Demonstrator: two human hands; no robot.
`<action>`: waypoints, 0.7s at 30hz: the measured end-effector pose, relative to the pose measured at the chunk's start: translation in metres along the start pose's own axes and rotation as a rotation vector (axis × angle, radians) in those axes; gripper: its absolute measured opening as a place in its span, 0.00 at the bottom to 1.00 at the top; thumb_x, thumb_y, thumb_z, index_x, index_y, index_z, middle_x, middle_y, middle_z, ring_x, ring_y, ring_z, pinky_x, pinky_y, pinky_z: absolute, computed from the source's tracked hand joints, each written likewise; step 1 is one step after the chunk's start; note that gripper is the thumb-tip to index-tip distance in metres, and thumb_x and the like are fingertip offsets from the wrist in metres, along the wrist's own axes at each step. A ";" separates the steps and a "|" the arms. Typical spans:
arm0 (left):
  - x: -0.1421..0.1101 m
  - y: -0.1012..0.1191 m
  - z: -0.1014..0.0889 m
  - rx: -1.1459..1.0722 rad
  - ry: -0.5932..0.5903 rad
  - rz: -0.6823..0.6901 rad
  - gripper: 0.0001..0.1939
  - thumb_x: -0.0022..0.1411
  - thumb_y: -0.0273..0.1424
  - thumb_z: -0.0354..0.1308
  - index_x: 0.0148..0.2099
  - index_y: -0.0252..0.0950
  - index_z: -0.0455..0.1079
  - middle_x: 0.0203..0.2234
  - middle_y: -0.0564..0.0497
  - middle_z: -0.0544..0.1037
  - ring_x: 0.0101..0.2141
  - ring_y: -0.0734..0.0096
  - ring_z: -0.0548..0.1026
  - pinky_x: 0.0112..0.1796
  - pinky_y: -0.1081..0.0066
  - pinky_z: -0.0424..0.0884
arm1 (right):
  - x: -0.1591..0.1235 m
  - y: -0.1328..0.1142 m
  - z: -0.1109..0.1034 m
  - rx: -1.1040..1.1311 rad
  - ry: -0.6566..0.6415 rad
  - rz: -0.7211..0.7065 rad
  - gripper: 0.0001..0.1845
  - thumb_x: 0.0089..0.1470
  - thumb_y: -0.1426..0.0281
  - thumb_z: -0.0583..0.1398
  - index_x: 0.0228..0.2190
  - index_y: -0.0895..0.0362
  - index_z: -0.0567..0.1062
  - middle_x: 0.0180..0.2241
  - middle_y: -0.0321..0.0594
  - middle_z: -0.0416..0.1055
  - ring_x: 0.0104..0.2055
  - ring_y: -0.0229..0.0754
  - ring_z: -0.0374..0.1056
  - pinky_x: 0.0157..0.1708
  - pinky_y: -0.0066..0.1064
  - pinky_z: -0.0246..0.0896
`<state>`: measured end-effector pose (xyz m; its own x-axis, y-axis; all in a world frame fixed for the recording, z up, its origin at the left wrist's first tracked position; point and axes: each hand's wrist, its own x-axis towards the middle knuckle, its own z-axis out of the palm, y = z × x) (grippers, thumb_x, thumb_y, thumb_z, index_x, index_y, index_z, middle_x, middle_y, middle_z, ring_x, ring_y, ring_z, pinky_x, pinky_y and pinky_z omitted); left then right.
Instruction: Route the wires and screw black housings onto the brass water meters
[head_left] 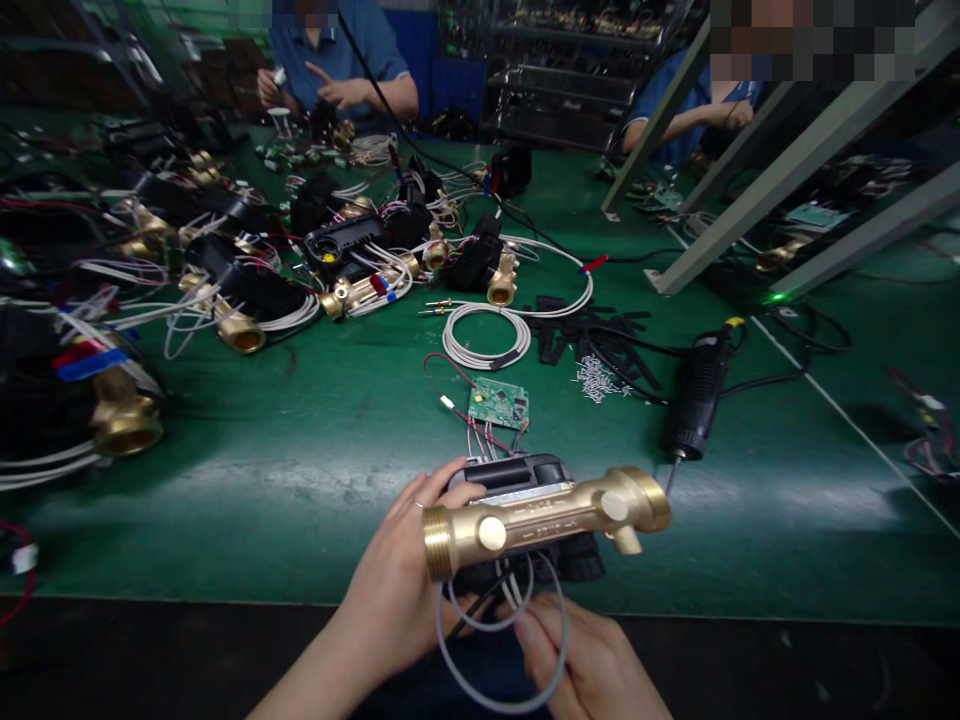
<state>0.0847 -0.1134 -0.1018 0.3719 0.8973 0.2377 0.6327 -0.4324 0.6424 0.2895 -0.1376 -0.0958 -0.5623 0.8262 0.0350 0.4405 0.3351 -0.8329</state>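
A brass pipe body (544, 517) with a threaded left end sits on a black plastic housing (517, 472), held over the near edge of the green table (300, 480). My left hand (397, 590) is closed round the threaded end and the housing. My right hand (592, 660) is below, its fingers pinched on the grey cable (502, 620) that loops down from the unit. Red and white wires run from the housing to a small green circuit board (499, 402) lying on the table just beyond.
A black electric screwdriver (697, 395) lies at the right, with a heap of small screws (596, 378) and a coiled white cable (484, 340) behind. Several brass-and-black units crowd the left and back. Two other people work at the far side. Metal frame legs stand at the right.
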 end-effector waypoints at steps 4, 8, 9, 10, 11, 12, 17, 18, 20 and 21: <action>0.001 0.001 0.000 0.003 0.002 -0.009 0.36 0.52 0.29 0.63 0.61 0.46 0.54 0.54 0.48 0.69 0.60 0.56 0.60 0.58 0.47 0.61 | 0.001 -0.003 0.006 0.129 -0.044 0.152 0.23 0.67 0.62 0.43 0.28 0.57 0.69 0.20 0.35 0.68 0.22 0.35 0.67 0.26 0.22 0.59; 0.002 0.000 0.001 0.001 -0.007 -0.007 0.35 0.52 0.29 0.64 0.61 0.45 0.56 0.54 0.47 0.69 0.61 0.55 0.60 0.58 0.48 0.61 | 0.002 -0.007 0.009 0.294 -0.069 0.357 0.31 0.65 0.50 0.42 0.27 0.58 0.70 0.13 0.31 0.61 0.16 0.34 0.62 0.20 0.22 0.57; 0.002 0.000 0.000 0.000 -0.008 -0.004 0.35 0.52 0.29 0.64 0.61 0.45 0.56 0.54 0.46 0.69 0.61 0.55 0.60 0.58 0.48 0.61 | 0.003 -0.007 0.009 0.307 -0.079 0.391 0.32 0.64 0.48 0.42 0.28 0.58 0.71 0.14 0.32 0.62 0.16 0.34 0.63 0.20 0.22 0.57; 0.001 -0.001 -0.001 -0.002 -0.009 -0.003 0.35 0.53 0.29 0.64 0.61 0.45 0.55 0.55 0.46 0.69 0.61 0.55 0.60 0.58 0.48 0.61 | 0.003 -0.007 0.009 0.319 -0.096 0.420 0.33 0.63 0.47 0.42 0.28 0.59 0.71 0.15 0.34 0.64 0.17 0.35 0.64 0.20 0.22 0.58; 0.000 -0.001 -0.002 -0.003 -0.013 -0.002 0.36 0.53 0.29 0.63 0.62 0.45 0.55 0.55 0.46 0.69 0.61 0.55 0.59 0.58 0.47 0.61 | 0.004 -0.007 0.009 0.330 -0.117 0.450 0.34 0.62 0.45 0.42 0.28 0.59 0.72 0.16 0.35 0.65 0.18 0.35 0.65 0.20 0.22 0.58; -0.001 0.000 -0.004 -0.001 -0.019 -0.007 0.36 0.54 0.30 0.63 0.63 0.45 0.53 0.56 0.45 0.68 0.62 0.55 0.58 0.58 0.47 0.60 | 0.006 -0.008 0.009 0.346 -0.137 0.475 0.35 0.61 0.44 0.42 0.28 0.59 0.72 0.17 0.36 0.66 0.18 0.35 0.65 0.19 0.22 0.58; -0.008 0.010 -0.002 0.040 -0.032 -0.041 0.46 0.55 0.38 0.63 0.68 0.43 0.40 0.64 0.39 0.56 0.64 0.48 0.53 0.58 0.41 0.58 | 0.012 -0.008 0.010 0.351 -0.148 0.440 0.34 0.62 0.46 0.42 0.23 0.58 0.69 0.19 0.41 0.69 0.17 0.35 0.62 0.14 0.22 0.52; -0.009 0.011 0.001 0.064 0.004 -0.048 0.46 0.56 0.38 0.62 0.68 0.42 0.38 0.64 0.38 0.55 0.64 0.48 0.52 0.57 0.41 0.58 | 0.013 -0.008 0.009 0.301 -0.134 0.389 0.32 0.63 0.49 0.43 0.24 0.58 0.70 0.20 0.41 0.70 0.18 0.36 0.64 0.15 0.23 0.54; -0.009 0.014 0.012 0.117 0.092 -0.068 0.43 0.59 0.37 0.59 0.68 0.42 0.38 0.63 0.38 0.56 0.64 0.49 0.53 0.57 0.40 0.58 | 0.010 -0.010 0.000 0.153 -0.117 0.251 0.27 0.65 0.58 0.44 0.27 0.58 0.73 0.25 0.43 0.74 0.25 0.39 0.70 0.24 0.25 0.63; -0.009 0.014 0.017 0.136 0.127 -0.082 0.41 0.59 0.36 0.58 0.67 0.42 0.38 0.63 0.38 0.57 0.63 0.50 0.54 0.57 0.41 0.58 | 0.007 -0.012 -0.008 0.068 -0.112 0.175 0.24 0.65 0.62 0.45 0.28 0.57 0.74 0.27 0.43 0.76 0.28 0.40 0.72 0.28 0.26 0.66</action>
<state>0.1013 -0.1292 -0.1073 0.2324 0.9302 0.2841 0.7466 -0.3578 0.5609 0.2860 -0.1318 -0.0810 -0.5571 0.8125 -0.1715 0.4921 0.1566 -0.8563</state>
